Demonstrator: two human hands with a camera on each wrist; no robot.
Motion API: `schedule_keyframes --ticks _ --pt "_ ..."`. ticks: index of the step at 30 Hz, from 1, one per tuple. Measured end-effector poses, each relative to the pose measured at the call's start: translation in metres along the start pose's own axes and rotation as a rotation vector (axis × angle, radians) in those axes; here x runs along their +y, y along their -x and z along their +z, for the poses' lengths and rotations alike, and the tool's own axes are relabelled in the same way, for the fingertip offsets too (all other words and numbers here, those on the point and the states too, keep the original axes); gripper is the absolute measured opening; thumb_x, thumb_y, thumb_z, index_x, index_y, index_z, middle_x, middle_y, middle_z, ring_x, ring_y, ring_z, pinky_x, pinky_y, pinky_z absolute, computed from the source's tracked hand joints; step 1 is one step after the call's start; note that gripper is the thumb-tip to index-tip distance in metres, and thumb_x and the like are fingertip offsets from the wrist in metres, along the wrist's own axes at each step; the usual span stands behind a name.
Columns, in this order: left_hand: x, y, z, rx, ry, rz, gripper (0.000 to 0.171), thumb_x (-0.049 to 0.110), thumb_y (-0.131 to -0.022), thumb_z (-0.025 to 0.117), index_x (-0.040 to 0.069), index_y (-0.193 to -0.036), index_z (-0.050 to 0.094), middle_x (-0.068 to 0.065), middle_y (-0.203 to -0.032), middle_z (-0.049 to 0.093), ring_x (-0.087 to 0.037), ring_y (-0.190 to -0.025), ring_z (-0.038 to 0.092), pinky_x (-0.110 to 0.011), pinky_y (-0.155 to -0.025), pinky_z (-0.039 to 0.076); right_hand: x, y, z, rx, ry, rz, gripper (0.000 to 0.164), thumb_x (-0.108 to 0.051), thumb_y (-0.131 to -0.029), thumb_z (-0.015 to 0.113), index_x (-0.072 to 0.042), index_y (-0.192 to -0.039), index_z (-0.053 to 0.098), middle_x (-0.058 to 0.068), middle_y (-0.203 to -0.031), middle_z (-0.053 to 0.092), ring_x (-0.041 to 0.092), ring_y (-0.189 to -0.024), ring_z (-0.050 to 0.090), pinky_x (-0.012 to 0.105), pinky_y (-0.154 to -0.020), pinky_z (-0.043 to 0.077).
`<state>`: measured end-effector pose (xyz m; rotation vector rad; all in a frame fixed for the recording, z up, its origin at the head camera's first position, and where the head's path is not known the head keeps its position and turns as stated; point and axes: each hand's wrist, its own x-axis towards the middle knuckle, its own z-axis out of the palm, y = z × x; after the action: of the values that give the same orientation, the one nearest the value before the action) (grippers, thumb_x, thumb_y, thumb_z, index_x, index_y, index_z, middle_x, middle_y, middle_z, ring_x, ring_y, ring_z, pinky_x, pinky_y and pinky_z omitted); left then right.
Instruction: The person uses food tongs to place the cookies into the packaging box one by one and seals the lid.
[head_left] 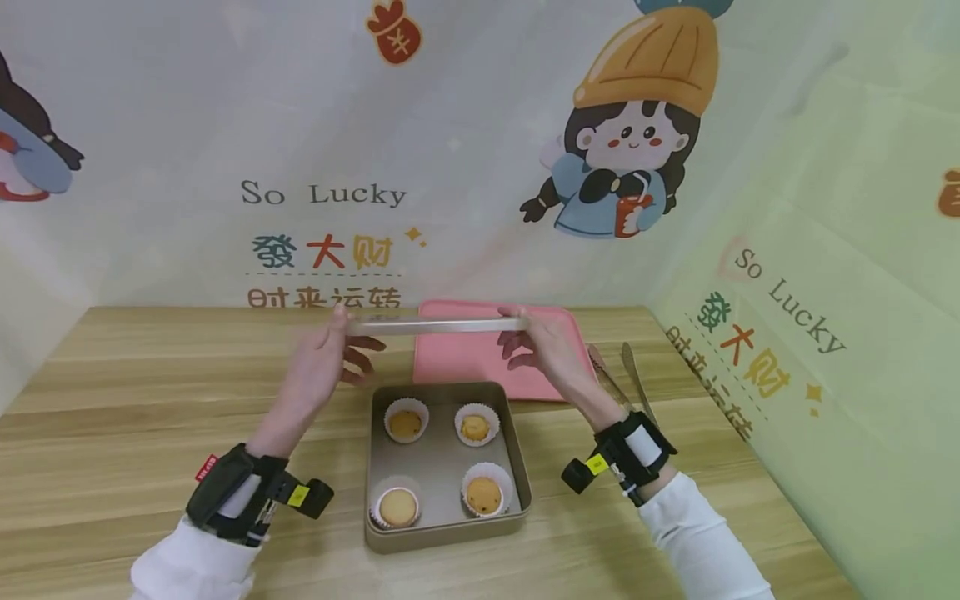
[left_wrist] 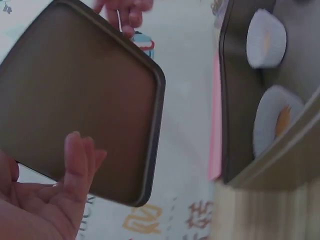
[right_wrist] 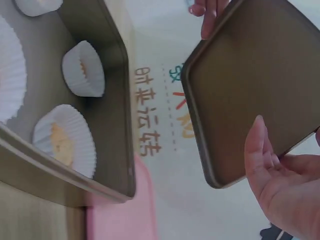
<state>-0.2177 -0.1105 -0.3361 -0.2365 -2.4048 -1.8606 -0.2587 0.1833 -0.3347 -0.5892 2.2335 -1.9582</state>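
My left hand (head_left: 318,358) and right hand (head_left: 547,350) hold a shallow metal lid (head_left: 435,326) by its opposite ends, thumbs along the outside and fingers beneath. In the head view the lid appears edge-on, raised beyond the far side of a rectangular bronze-coloured tin (head_left: 438,467). Both wrist views show its brown underside and raised rim. Inside the uncovered tin, several small cakes in white paper cups stand apart, one near each corner; among them are a pale one (head_left: 397,507) at near left and a speckled one (head_left: 483,495) at near right.
A pink tray (head_left: 465,362) lies behind the tin, partly under the lid and right hand in the head view. Metal tongs (head_left: 637,375) lie right of it, partly hidden by the right wrist. A printed cloth (head_left: 480,167) hangs behind the wooden table (head_left: 150,433).
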Motion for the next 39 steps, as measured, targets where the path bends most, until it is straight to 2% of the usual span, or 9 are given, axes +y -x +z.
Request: schedule_keyframes --ticks 3,5,7,11,15,20,27,34,39 --pt "-0.011 -0.001 0.0 -0.053 0.098 -0.113 0.052 0.033 -0.103 0.029 -0.011 -0.119 0.05 -0.008 -0.077 0.067 -0.007 -0.06 0.06 -0.023 -0.058 0.051 0.011 0.004 -0.001 -0.035 0.131 0.026 0.046 -0.023 -0.101 0.038 0.001 -0.14 0.039 0.017 -0.123 0.054 0.013 -0.093 0.055 0.027 -0.075 0.049" --pt "-0.019 -0.001 0.001 -0.066 0.072 -0.153 0.045 0.028 -0.102 0.035 -0.012 -0.111 0.053 0.003 -0.065 0.06 -0.006 -0.055 0.057 -0.022 -0.054 0.049 0.019 0.007 -0.002 -0.057 0.262 0.027 0.047 -0.021 -0.1 0.04 -0.003 -0.143 0.037 0.017 -0.139 0.045 0.017 -0.106 0.052 0.03 -0.085 0.046" --pt "-0.026 -0.001 0.002 -0.078 -0.019 -0.162 0.044 0.028 -0.101 0.037 -0.012 -0.108 0.055 0.005 -0.058 0.053 -0.007 -0.049 0.054 -0.023 -0.05 0.047 0.025 0.008 -0.002 -0.077 0.375 0.016 0.048 -0.021 -0.099 0.043 -0.006 -0.144 0.037 0.015 -0.146 0.039 0.021 -0.12 0.048 0.034 -0.096 0.041" --pt "-0.036 -0.001 0.007 -0.09 -0.24 -0.105 0.046 0.031 -0.101 0.037 -0.01 -0.108 0.057 0.0 -0.049 0.048 -0.012 -0.039 0.051 -0.027 -0.042 0.044 0.035 0.008 0.002 -0.103 0.509 -0.023 0.052 -0.023 -0.099 0.046 -0.006 -0.146 0.033 0.017 -0.148 0.035 0.03 -0.123 0.048 0.038 -0.096 0.042" --pt "-0.039 0.0 0.012 -0.084 -0.342 -0.048 0.04 0.027 -0.101 0.037 -0.007 -0.098 0.059 -0.002 -0.045 0.048 -0.013 -0.034 0.049 -0.029 -0.038 0.04 0.04 0.008 0.006 -0.121 0.632 -0.037 0.056 -0.025 -0.099 0.047 -0.002 -0.146 0.028 0.019 -0.147 0.036 0.029 -0.118 0.051 0.039 -0.094 0.043" --pt "-0.036 0.003 0.015 -0.067 -0.458 -0.018 0.038 0.024 -0.101 0.036 -0.004 -0.092 0.058 -0.003 -0.046 0.048 -0.013 -0.032 0.046 -0.029 -0.036 0.039 0.037 0.008 0.009 -0.131 0.756 -0.07 0.06 -0.027 -0.099 0.047 0.004 -0.145 0.025 0.025 -0.145 0.034 0.032 -0.134 0.035 0.043 -0.108 0.03" --pt "-0.027 0.013 0.014 0.025 -0.7 0.102 0.035 0.025 -0.098 0.041 0.005 -0.072 0.052 -0.006 -0.058 0.047 -0.022 -0.055 0.048 -0.035 -0.048 0.037 0.019 0.01 0.011 -0.126 0.91 -0.106 0.067 -0.034 -0.098 0.048 0.003 -0.146 0.021 0.021 -0.146 0.034 0.028 -0.134 0.037 0.04 -0.107 0.033" --pt "-0.027 0.034 0.016 -0.021 -0.775 0.107 0.037 0.028 -0.099 0.042 0.009 -0.067 0.047 -0.001 -0.054 0.04 -0.017 -0.048 0.044 -0.031 -0.042 0.033 0.016 0.03 0.016 -0.163 1.011 -0.163 0.066 -0.033 -0.096 0.052 0.007 -0.143 0.028 0.025 -0.138 0.042 0.029 -0.122 0.051 0.04 -0.097 0.043" --pt "-0.035 0.045 0.021 -0.042 -0.816 0.111 0.04 0.026 -0.099 0.042 0.011 -0.062 0.043 0.002 -0.052 0.037 -0.013 -0.044 0.039 -0.027 -0.041 0.029 0.025 0.048 0.022 -0.212 0.99 -0.139 0.066 -0.03 -0.096 0.052 0.01 -0.142 0.027 0.028 -0.138 0.041 0.033 -0.124 0.047 0.042 -0.099 0.041"
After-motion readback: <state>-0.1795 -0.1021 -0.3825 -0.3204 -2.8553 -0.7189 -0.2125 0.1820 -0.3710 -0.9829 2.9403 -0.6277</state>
